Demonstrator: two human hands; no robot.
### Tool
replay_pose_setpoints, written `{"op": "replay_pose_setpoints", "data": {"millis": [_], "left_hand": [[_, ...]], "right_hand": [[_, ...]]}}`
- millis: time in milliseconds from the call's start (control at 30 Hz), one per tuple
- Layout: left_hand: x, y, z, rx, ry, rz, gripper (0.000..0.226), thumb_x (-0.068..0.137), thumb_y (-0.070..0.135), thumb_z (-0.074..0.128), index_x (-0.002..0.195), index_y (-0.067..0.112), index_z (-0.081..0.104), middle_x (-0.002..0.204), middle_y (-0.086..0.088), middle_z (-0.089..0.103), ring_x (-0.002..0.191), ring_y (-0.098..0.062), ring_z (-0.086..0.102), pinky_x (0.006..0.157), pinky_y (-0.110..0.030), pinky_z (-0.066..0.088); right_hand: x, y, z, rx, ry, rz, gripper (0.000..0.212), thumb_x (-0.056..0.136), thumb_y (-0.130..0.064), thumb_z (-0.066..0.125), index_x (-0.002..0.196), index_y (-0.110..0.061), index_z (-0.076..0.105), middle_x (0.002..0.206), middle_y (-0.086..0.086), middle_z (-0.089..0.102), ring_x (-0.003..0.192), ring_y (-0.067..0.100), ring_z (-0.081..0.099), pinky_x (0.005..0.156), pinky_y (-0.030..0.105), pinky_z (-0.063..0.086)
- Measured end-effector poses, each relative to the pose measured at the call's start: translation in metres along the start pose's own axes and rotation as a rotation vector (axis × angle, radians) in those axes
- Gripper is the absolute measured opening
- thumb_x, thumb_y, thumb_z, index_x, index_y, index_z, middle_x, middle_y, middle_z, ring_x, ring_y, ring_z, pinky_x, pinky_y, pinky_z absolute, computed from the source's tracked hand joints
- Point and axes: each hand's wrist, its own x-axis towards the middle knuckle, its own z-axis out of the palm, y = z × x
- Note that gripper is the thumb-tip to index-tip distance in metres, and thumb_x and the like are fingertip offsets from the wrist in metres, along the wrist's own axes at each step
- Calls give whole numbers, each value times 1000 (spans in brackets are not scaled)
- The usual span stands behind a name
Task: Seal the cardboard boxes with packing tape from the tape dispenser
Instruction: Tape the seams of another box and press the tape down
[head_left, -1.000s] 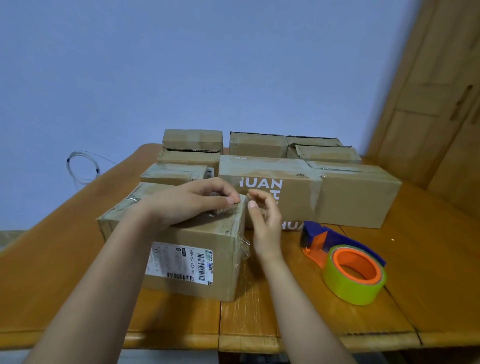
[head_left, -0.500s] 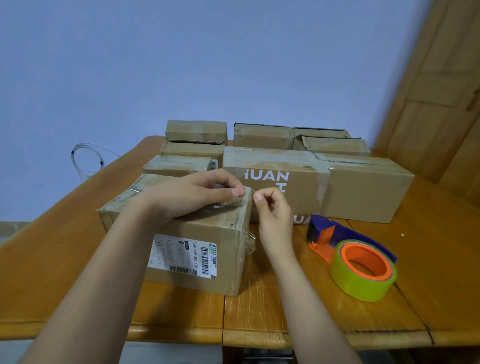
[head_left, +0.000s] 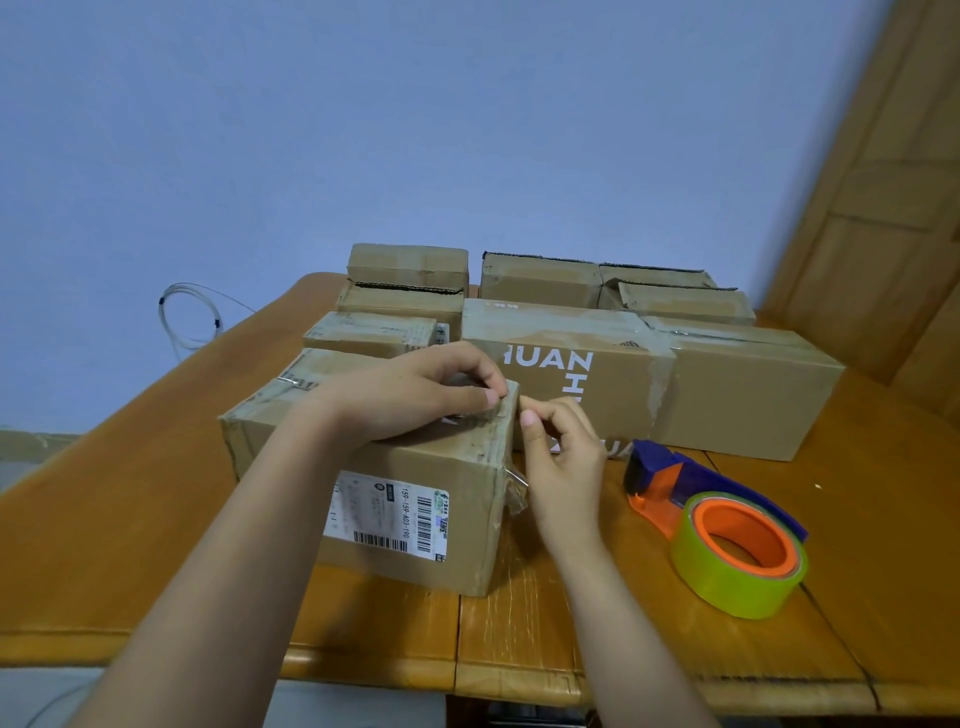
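a: what was the step in hand on the near cardboard box (head_left: 415, 499)?

b: by my reading, smoothing or picking at the tape end where it wrapped over the top right edge. a loose scrap of clear tape (head_left: 515, 480) stuck out at the right corner, lower down.

a: how should it have been done well?

b: i'd have held the lid flat with one hand and rubbed the tape down along the edge with the other, from the top onto the side, so no bubble or lifted tail was left. that stray scrap wanted pressing flat too.

a: and the hands?

b: the left hand (head_left: 410, 397) lay across the box top, fingers curled, thumb and forefinger tip at the right edge. whether they nipped the tape or only pressed it i couldn't tell. the right hand (head_left: 563, 447) hung just beside that same edge, fingers curled, thumb and forefinger brought together as if pinching something thin; what, if anything, was not visible.

a: the tape dispenser (head_left: 717, 525)?

b: lying untouched on the wooden table (head_left: 130, 519), right of the box, its yellow-green roll nearest. more boxes sat behind, the long printed box (head_left: 649, 379) among them.
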Motion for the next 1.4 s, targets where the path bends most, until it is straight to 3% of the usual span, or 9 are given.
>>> {"op": "replay_pose_setpoints", "data": {"millis": [233, 367, 467, 633, 767, 900, 1033, 1133, 1400], "left_hand": [[-1, 3, 3, 21, 13, -6, 15, 96, 20, 56, 109, 19, 62, 121, -1, 62, 101, -13, 58, 70, -2, 41], [-2, 1, 2, 20, 7, -6, 13, 95, 22, 57, 107, 24, 63, 122, -2, 62, 109, -15, 57, 75, -6, 41], [-2, -1, 1, -12, 1, -3, 13, 95, 21, 57, 106, 23, 64, 121, -4, 62, 110, -18, 56, 84, -15, 44], [-1, 1, 2, 15, -4, 19, 16, 96, 17, 56, 110, 17, 61, 119, -7, 60, 81, 2, 55, 66, -5, 43], [0, 0, 2, 59, 4, 39, 17, 96, 15, 56, 112, 16, 60, 118, -6, 58, 61, 10, 47, 57, -1, 38], [-1, 2, 2, 40, -10, 29, 17, 95, 12, 56, 112, 15, 60, 123, -11, 58, 90, -7, 53, 63, -2, 40], [-1, 2, 2, 25, -9, 25, 17, 95, 11, 56, 112, 15, 60, 125, -10, 59, 95, -14, 55, 66, -4, 40], [-1, 1, 1, 16, -12, 16, 17, 95, 13, 56, 111, 17, 61, 125, -7, 59, 113, -25, 56, 74, -9, 43], [-3, -2, 0, -32, -26, 14, 17, 95, 15, 56, 110, 19, 62, 125, -5, 60, 115, -20, 56, 87, -17, 44]], "right_hand": [[-14, -3, -1, 55, -26, -15, 31, 88, -7, 44, 110, -8, 66, 89, -3, 59, 84, 1, 56, 73, 13, 44], [-14, -5, -5, 93, 88, 40, 30, 82, -12, 44, 96, -19, 69, 86, -2, 67, 81, 8, 64, 71, 21, 50], [-15, -7, -3, 58, 16, 117, 37, 86, -12, 44, 119, -21, 59, 116, -5, 64, 106, 0, 59, 88, 12, 45], [-21, -1, -4, -18, -230, 33, 52, 90, -28, 37, 140, -12, 37, 137, -15, 43, 131, -8, 37, 111, 23, 33], [-19, -3, -15, 93, -235, 47, 49, 86, -23, 36, 132, -13, 46, 136, -7, 50, 131, 0, 43, 109, 21, 35], [-32, -10, -19, 156, -80, 45, 41, 85, -19, 40, 114, -10, 66, 122, 2, 65, 120, 12, 57, 100, 26, 45], [-44, -24, -21, 250, -10, 54, 27, 87, -25, 47, 109, -22, 64, 113, -3, 67, 109, 22, 61, 90, 34, 48], [-48, -36, -24, 217, -97, 42, 26, 87, -32, 53, 106, -18, 63, 113, -5, 65, 109, 18, 60, 89, 27, 47], [-48, -47, -25, 105, -85, 47, 8, 83, -30, 62, 78, -24, 64, 109, -11, 67, 106, 2, 60, 88, 11, 42]]}}
